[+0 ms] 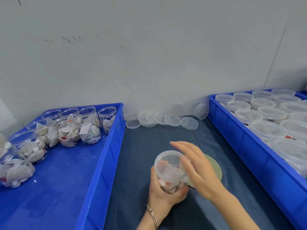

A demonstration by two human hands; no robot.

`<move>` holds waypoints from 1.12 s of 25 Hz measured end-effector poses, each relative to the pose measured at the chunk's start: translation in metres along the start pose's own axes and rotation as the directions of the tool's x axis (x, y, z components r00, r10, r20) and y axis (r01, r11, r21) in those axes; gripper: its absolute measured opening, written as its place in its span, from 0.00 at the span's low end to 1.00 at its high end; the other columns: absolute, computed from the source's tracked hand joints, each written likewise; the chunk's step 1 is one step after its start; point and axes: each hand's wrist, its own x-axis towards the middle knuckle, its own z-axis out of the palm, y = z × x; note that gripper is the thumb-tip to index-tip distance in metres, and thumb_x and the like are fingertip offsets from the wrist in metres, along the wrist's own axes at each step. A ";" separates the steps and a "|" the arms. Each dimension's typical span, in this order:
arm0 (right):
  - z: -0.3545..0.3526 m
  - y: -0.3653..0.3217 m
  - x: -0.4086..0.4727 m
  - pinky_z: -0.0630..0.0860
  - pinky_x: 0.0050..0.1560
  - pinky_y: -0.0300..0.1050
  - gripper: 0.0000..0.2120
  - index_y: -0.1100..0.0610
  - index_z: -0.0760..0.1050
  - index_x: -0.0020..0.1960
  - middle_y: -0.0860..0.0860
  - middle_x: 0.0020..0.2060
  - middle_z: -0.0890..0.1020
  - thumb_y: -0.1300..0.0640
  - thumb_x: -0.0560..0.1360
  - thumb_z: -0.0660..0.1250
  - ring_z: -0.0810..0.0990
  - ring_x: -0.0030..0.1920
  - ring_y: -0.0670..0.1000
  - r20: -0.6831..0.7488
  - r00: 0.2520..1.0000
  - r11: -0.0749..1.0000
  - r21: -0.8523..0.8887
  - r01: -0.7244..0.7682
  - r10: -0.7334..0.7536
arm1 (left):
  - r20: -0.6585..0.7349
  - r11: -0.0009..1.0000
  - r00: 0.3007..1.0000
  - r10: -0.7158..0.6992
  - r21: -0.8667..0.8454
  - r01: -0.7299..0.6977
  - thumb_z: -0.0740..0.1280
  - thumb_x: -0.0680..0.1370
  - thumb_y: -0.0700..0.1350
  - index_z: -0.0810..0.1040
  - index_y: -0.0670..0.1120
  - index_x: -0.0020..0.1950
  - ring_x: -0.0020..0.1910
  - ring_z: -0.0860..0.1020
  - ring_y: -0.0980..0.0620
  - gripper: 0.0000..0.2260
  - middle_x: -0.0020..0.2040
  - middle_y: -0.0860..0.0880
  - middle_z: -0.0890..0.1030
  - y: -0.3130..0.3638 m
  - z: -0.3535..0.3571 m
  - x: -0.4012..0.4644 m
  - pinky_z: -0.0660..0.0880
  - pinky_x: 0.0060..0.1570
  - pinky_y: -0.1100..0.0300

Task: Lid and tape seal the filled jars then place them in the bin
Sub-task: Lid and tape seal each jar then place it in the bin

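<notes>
My left hand grips a clear plastic jar filled with white sachets, tilted above the dark mat, a clear lid on its top. My right hand hovers just right of the jar, fingers straight and blurred, its fingertips at the lid's rim; it holds nothing that I can see. A yellowish roll of tape lies on the mat, partly hidden behind my right hand. Loose clear lids lie in a row at the back of the mat. The blue bin on the right holds several lidded jars.
The blue bin on the left holds several open filled jars, some upright at the back, some lying on their sides. A grey wall rises right behind the table. The dark mat runs between the two bins.
</notes>
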 end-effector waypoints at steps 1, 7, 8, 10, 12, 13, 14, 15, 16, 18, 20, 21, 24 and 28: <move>-0.002 0.021 -0.008 0.61 0.62 0.31 0.15 0.45 0.71 0.66 0.40 0.63 0.73 0.49 0.80 0.57 0.68 0.66 0.42 -0.147 0.986 0.997 0.010 -0.083 0.083 | 0.011 1.000 1.000 0.003 -0.014 -0.003 0.79 0.61 0.31 0.68 0.48 0.63 0.55 0.79 0.59 0.36 0.55 0.55 0.81 0.000 0.000 -0.001 0.75 0.51 0.67; -0.014 0.074 -0.067 0.43 0.74 0.56 0.22 0.46 0.68 0.66 0.40 0.64 0.68 0.38 0.75 0.59 0.62 0.71 0.41 0.202 0.877 0.745 -0.627 -0.226 0.436 | -0.058 1.000 0.998 0.004 -0.023 -0.005 0.81 0.57 0.41 0.69 0.52 0.59 0.51 0.78 0.65 0.35 0.52 0.63 0.79 0.004 0.003 0.015 0.73 0.45 0.75; -0.011 0.073 -0.073 0.46 0.74 0.58 0.18 0.47 0.74 0.59 0.41 0.57 0.74 0.39 0.73 0.64 0.71 0.65 0.42 0.199 0.914 0.752 -0.642 -0.151 0.353 | -0.077 1.000 0.997 -0.003 0.000 0.003 0.81 0.57 0.42 0.69 0.53 0.59 0.51 0.78 0.66 0.35 0.51 0.61 0.80 0.005 0.004 0.019 0.73 0.45 0.75; -0.014 0.060 -0.072 0.64 0.69 0.55 0.12 0.49 0.74 0.43 0.42 0.41 0.76 0.40 0.70 0.68 0.79 0.45 0.43 0.164 0.952 0.752 -0.653 -0.092 0.258 | -0.107 0.999 0.994 -0.021 0.046 0.026 0.83 0.58 0.40 0.68 0.54 0.60 0.53 0.77 0.65 0.37 0.55 0.56 0.77 0.009 0.005 0.028 0.75 0.51 0.69; -0.021 0.050 -0.067 0.71 0.46 0.38 0.13 0.47 0.66 0.41 0.42 0.35 0.72 0.38 0.75 0.59 0.72 0.37 0.42 0.147 0.939 0.766 -0.624 -0.155 0.310 | -0.108 0.992 0.993 -0.042 0.114 0.054 0.82 0.60 0.39 0.63 0.51 0.68 0.63 0.71 0.59 0.43 0.65 0.51 0.70 0.019 0.004 0.033 0.70 0.64 0.59; -0.025 0.045 -0.064 0.68 0.37 0.38 0.15 0.47 0.62 0.40 0.44 0.33 0.72 0.38 0.77 0.56 0.70 0.34 0.43 0.094 0.929 0.812 -0.523 -0.260 0.358 | -0.126 0.985 0.991 -0.053 0.157 0.073 0.82 0.61 0.40 0.58 0.50 0.73 0.68 0.66 0.56 0.47 0.69 0.49 0.64 0.026 0.004 0.035 0.65 0.69 0.58; -0.030 0.043 -0.060 0.65 0.34 0.41 0.15 0.48 0.62 0.39 0.45 0.30 0.72 0.40 0.78 0.56 0.69 0.31 0.45 0.036 0.910 0.847 -0.382 -0.370 0.414 | -0.165 0.981 0.986 -0.025 0.186 0.056 0.81 0.63 0.43 0.53 0.49 0.75 0.72 0.61 0.55 0.49 0.72 0.50 0.58 0.033 0.004 0.033 0.61 0.71 0.59; -0.034 0.038 -0.059 0.65 0.33 0.44 0.14 0.49 0.63 0.37 0.46 0.27 0.71 0.43 0.78 0.57 0.67 0.28 0.46 -0.015 0.894 0.878 -0.186 -0.442 0.447 | -0.211 0.977 0.974 0.082 0.210 -0.036 0.79 0.65 0.48 0.53 0.49 0.75 0.73 0.59 0.54 0.47 0.72 0.51 0.58 0.042 0.003 0.029 0.59 0.71 0.60; -0.038 0.033 -0.057 0.65 0.32 0.45 0.14 0.49 0.65 0.35 0.47 0.24 0.70 0.47 0.79 0.58 0.66 0.26 0.46 -0.071 0.888 0.891 -0.004 -0.455 0.453 | -0.243 0.952 0.939 0.244 0.242 -0.185 0.75 0.68 0.52 0.57 0.49 0.74 0.72 0.62 0.55 0.40 0.71 0.53 0.61 0.054 0.003 0.022 0.61 0.69 0.63; -0.044 0.018 -0.056 0.64 0.30 0.43 0.14 0.48 0.67 0.33 0.49 0.23 0.68 0.51 0.77 0.58 0.64 0.25 0.45 -0.139 0.899 0.901 0.193 -0.388 0.416 | -0.134 0.888 0.896 0.424 0.256 -0.382 0.65 0.76 0.55 0.67 0.50 0.70 0.68 0.68 0.57 0.24 0.67 0.57 0.69 0.077 0.010 0.010 0.65 0.63 0.69; -0.040 0.003 -0.056 0.60 0.26 0.35 0.10 0.50 0.67 0.35 0.49 0.21 0.66 0.50 0.75 0.59 0.62 0.23 0.43 -0.131 0.939 0.933 0.218 -0.286 0.319 | 0.153 0.903 0.934 0.324 0.245 -0.354 0.58 0.80 0.57 0.66 0.54 0.70 0.70 0.64 0.64 0.19 0.69 0.63 0.68 0.096 0.020 0.004 0.62 0.65 0.71; -0.037 -0.002 -0.056 0.58 0.24 0.33 0.09 0.51 0.68 0.37 0.48 0.20 0.66 0.50 0.74 0.60 0.61 0.22 0.43 -0.136 0.950 0.946 0.208 -0.249 0.280 | 0.271 0.916 0.934 0.235 0.260 -0.306 0.56 0.80 0.59 0.62 0.57 0.71 0.70 0.59 0.69 0.20 0.71 0.64 0.64 0.099 0.022 0.002 0.58 0.68 0.71; -0.031 -0.009 -0.055 0.59 0.24 0.32 0.07 0.53 0.67 0.39 0.47 0.20 0.69 0.51 0.73 0.62 0.63 0.21 0.44 -0.169 0.957 0.968 0.135 -0.213 0.235 | 0.288 0.916 0.943 0.168 0.308 -0.258 0.56 0.77 0.58 0.60 0.58 0.72 0.70 0.58 0.72 0.23 0.71 0.63 0.63 0.098 0.023 0.000 0.57 0.72 0.64; -0.029 -0.011 -0.058 0.63 0.27 0.37 0.09 0.49 0.67 0.40 0.40 0.27 0.75 0.51 0.74 0.66 0.70 0.25 0.47 -0.167 0.964 0.970 -0.096 -0.225 0.207 | 0.106 0.909 0.960 0.260 0.309 -0.281 0.63 0.77 0.52 0.76 0.49 0.65 0.63 0.72 0.65 0.17 0.62 0.60 0.75 0.098 0.021 -0.009 0.69 0.65 0.55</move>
